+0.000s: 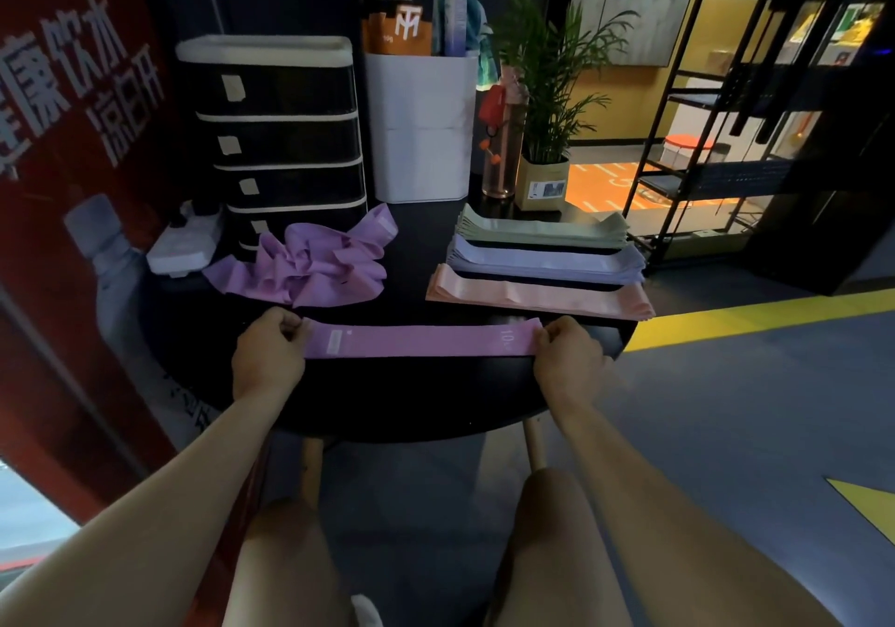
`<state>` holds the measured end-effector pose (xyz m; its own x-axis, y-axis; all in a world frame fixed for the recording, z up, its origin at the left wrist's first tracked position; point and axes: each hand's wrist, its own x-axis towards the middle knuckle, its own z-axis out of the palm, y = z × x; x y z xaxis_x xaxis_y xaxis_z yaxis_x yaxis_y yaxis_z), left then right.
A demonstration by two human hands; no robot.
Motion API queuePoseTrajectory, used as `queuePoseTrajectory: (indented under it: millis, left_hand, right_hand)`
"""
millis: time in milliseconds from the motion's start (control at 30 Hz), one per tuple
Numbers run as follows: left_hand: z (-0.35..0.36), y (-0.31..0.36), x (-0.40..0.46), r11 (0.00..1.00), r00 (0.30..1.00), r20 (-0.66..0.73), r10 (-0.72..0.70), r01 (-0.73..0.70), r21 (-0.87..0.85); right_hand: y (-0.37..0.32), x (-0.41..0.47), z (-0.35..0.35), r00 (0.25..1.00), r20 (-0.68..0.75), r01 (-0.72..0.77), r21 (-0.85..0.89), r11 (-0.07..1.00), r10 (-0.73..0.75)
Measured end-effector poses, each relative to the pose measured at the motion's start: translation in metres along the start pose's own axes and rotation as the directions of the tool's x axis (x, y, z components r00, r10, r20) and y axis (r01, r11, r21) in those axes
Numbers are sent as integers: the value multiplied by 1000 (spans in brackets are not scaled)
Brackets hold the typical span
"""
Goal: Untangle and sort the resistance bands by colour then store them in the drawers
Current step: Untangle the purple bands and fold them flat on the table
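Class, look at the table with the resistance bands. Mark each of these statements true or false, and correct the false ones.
1. Both hands hold one purple band stretched flat. True: the left hand and right hand each pinch an end.
2. The tangled pile is green. False: it is purple.
3. The pink stack lies nearest the person of the three sorted stacks. True.
4. A drawer of the drawer unit stands pulled out. False: all look closed.
5. The green stack lies behind the lilac stack. True.
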<state>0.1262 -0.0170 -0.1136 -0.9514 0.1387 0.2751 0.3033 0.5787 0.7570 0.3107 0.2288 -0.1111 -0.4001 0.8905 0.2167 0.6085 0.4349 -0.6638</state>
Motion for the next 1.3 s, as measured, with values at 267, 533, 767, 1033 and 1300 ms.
queuePoseTrajectory:
  millis: [267,533,767,1033,1300]
  left_hand:
    - [0,4,-4,999,1000,-2,7,-7,51]
    - [15,43,-33,848,861,125,493,-507,155]
    - [60,73,-40,817,754,426,500,-573,56]
    - [71,67,-39,861,753,493,436,-508,14]
    - [63,76,-27,852,759,435,483,-523,-33]
  right_hand:
    - [-1,1,-1,1000,29,7,-40,999,-6]
    - [6,10,-2,998,60,-10,143,990,2]
    - [6,8,-7,992,126,-17,119,993,2]
    - [8,13,-4,996,92,-21,82,996,13]
    - [-20,7,-9,994,50,96,69,993,-100]
